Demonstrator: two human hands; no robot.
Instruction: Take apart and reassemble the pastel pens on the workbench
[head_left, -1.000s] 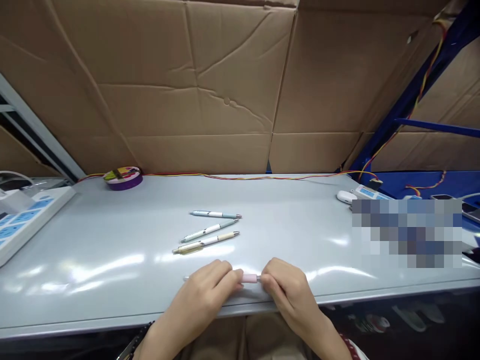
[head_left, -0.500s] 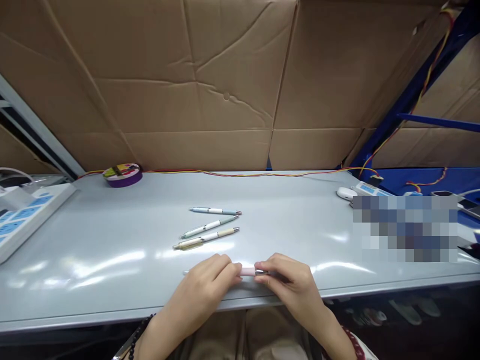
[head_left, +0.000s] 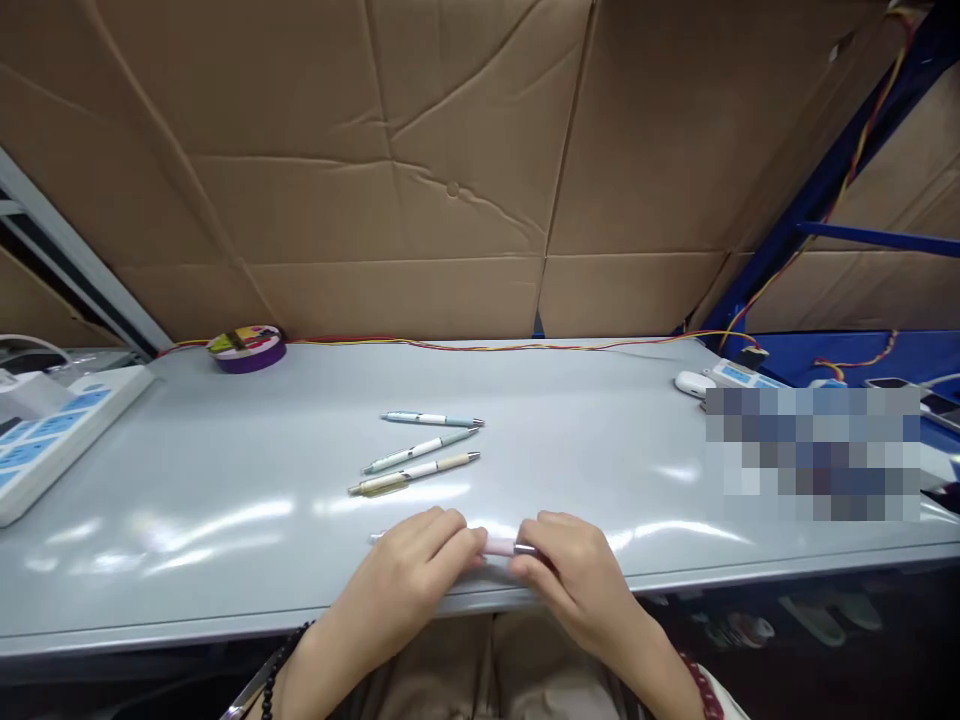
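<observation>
A pink pen (head_left: 499, 546) lies level between my hands, just above the front edge of the table (head_left: 225, 590). My left hand (head_left: 416, 560) is wrapped round its barrel, which sticks out a little on the left. At the silver tip end, my right hand (head_left: 574, 570) pinches the pen between thumb and fingers. Beyond my hands lie a blue pen (head_left: 431, 419), a pale green pen (head_left: 420, 451) and a beige pen (head_left: 414, 474), their silver tips pointing right.
At the back left sits a purple roll of tape (head_left: 247, 350). White power strips (head_left: 67, 430) lie at the left, with another at the right. A white mouse-like object (head_left: 694, 384) is near a blurred patch. Thin red and yellow wires (head_left: 480, 347) run along the cardboard (head_left: 465, 220).
My right hand's fingers have curled and shifted round the pen's silver tip. My left hand keeps its hold, and the three other pens lie as before.
</observation>
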